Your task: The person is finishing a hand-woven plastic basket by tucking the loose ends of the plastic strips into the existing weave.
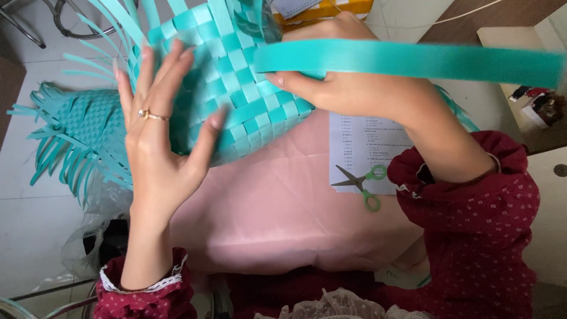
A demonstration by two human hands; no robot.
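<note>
Nearest the camera are the dark red dotted sleeves [478, 236] of the person, with a bit of cream lace [336, 306] at the bottom edge. Over the lap lies a pink cloth [277, 207], smooth and slightly creased.

On the right part of that cloth lies a sheet of printed paper [363, 142], and on the paper's lower edge rest small scissors [360, 184] with green handles, blades closed and pointing left.

Above the cloth, the left hand [156, 127] is spread wide, fingers apart, the palm and fingertips pressed flat against the side of a half-woven teal basket [248, 88]. It grips nothing; it only leans on the weave. A gold ring sits on one finger.

The basket is made of flat plastic strips in a checker pattern and is held up over the cloth, tilted, with loose strip ends fanning upward at the top left.

The right hand [342, 82] is closed on the basket's right edge, thumb on the weave and fingers curled behind. A long loose teal strip [413, 62] runs from this hand out to the right edge of the view, blurred and close to the camera.

Further left, on the pale tiled floor [29, 207], lies a second woven teal mat [74, 133] with its ends splayed out. At the top, behind the basket, sits a yellow box [331, 12], and chair legs [65, 20] show in the top left corner.
</note>
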